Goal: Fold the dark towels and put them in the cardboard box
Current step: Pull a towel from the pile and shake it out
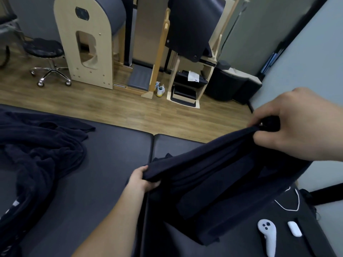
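Towel in hand: the dark towel (213, 182) was up in the air between both hands, pulled taut along its top edge and hanging down over the right half of the padded table (111, 164). It looked doubled over in layers, but the cloth was so dark I couldn't swear to it.

Left hand: the left hand (146, 179) had the lower end of that edge, thumb on top and fingers curled under, clamped on the cloth.

Right hand: the right hand (297, 125) had the higher end, fingers bunched together and pinching a wad of the fabric.

Other towels: a crumpled pile of towels (37, 145) sat on the left side of the table, well apart from the held one, none of it folded.

Box: no cardboard box anywhere in view, so I couldn't tell if anything had gone in.

Progress: my guess was early days, with one towel mid-fold, a whole heap left, and all the boxing to do.

Writing: nothing readable. There was a pale tag (15, 203) on the pile and a white slip (193, 76) on the wooden shelf, both too small to make out.

Nearby: a white controller (268, 236), a small white gadget (295, 231) and a white cord (289, 203) lay on the table's right end. A stool (46, 52) and shoes (160, 89) were on the floor beyond.
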{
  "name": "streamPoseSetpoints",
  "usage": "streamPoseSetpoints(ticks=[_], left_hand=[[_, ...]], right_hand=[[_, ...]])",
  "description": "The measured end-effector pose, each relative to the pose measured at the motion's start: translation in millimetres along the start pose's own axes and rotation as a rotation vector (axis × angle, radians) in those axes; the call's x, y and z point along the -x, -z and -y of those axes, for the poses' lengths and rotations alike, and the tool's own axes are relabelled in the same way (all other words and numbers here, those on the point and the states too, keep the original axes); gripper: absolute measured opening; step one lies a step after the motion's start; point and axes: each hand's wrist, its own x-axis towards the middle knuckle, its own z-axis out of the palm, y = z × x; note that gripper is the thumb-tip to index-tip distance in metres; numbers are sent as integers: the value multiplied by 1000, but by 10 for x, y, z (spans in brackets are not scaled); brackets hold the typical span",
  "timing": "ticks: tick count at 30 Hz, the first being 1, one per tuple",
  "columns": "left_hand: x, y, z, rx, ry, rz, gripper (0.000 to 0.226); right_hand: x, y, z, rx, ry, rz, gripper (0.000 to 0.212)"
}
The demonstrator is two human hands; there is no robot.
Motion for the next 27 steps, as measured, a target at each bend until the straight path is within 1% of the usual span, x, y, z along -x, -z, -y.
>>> streamPoseSetpoints(ticks=[1, 2, 3, 4, 6, 8, 12, 13, 15, 17, 19, 20, 25, 27], left_hand=[[-9, -23, 78, -13, 70, -31, 39], [-6, -45, 150, -21, 103, -53, 48], [23, -73, 227, -11, 108, -49, 50], [16, -80, 273, 2, 93, -36, 48], [-2, -102, 321, 24, 3, -9, 43], [-41, -69, 276, 41, -52, 11, 43], [-182, 51, 137, 62, -142, -55, 41], [-149, 52, 146, 60, -153, -57, 37], [-146, 73, 153, 49, -174, -45, 22], [-106, 83, 134, -9, -275, -104, 19], [-62, 102, 19, 1, -425, -212, 32], [-34, 108, -61, 42, -478, -235, 38], [145, 75, -441, 230, -614, -138, 58], [161, 108, -544, 317, -626, -106, 56]], right_hand=[[16, 10, 0, -9, -1, 2, 7], [27, 22, 7, -11, 0, 5, 8], [32, 28, 7, -15, 0, 10, 8], [36, 31, 7, -12, -4, 13, 6], [47, 28, -16, 5, -18, 12, 12], [58, 23, -39, 12, -38, 17, 16], [66, 4, -53, 8, -42, 45, 22], [59, -3, -62, 2, -35, 48, 23], [30, -3, -90, -4, 1, 65, 25], [-9, -5, -150, 18, 56, 98, 25], [-26, -16, -226, 21, 89, 106, 22], [-32, -29, -267, 11, 92, 103, 20], [-27, -74, -389, -24, 86, 84, 10], [-22, -77, -403, -31, 97, 71, 8]])
